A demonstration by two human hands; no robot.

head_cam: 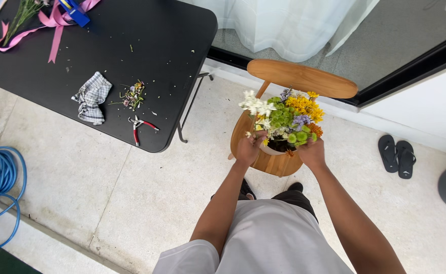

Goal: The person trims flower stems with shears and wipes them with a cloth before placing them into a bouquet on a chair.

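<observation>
Here, seen from the head camera, the left hand and right hand clasp, fingers closed around its sides, a flower-filled pot resting on the wooden chair seat, beside the black table with red-handled pruners near its front edge.

Smooth varnished wood chair under my flowers, matt black table, checked cloth rag.
</observation>
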